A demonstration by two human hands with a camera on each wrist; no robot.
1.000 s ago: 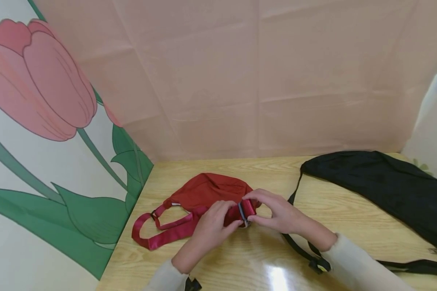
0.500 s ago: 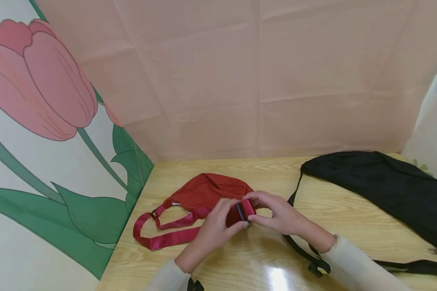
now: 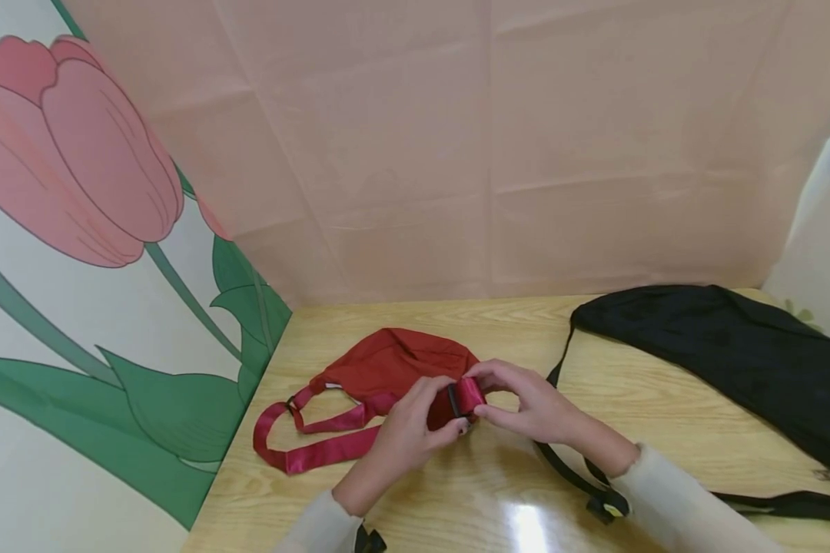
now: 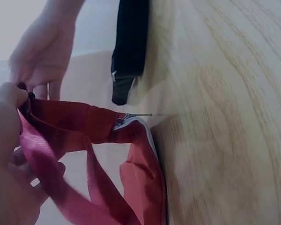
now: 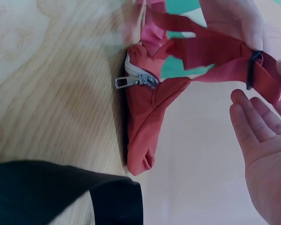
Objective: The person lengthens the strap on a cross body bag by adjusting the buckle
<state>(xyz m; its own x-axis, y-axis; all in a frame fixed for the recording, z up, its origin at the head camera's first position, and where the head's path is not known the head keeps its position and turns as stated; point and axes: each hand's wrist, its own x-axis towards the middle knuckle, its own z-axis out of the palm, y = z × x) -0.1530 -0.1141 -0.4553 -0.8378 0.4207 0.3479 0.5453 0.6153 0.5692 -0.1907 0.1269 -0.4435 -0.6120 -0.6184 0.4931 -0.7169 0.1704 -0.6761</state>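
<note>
A red waist bag [image 3: 390, 361] lies on the table in the head view, its shiny crimson strap [image 3: 332, 451] looping off to the left. Raised off the tabletop, a black strap slider [image 3: 454, 401] sits on the webbing between both hands. My left hand [image 3: 404, 438] pinches the strap at the slider, thumb below and fingers above. With thumb and index finger, my right hand [image 3: 529, 403] holds the short strap loop [image 3: 469, 395] sticking out past the slider; its other fingers extend below in the right wrist view. A silver zipper pull [image 5: 126, 82] hangs at the bag's end.
To the right lies a larger black bag [image 3: 719, 361]; its black strap [image 3: 570, 472] passes beneath the right forearm. A small black buckle [image 3: 370, 540] shows beside the left sleeve. A wall with a tulip picture [image 3: 111, 153] borders the table on the left.
My left hand has shifted slightly right, closer to the slider, and now covers more of the strap. The slider has turned a little between the hands. Both bags stay in place.
</note>
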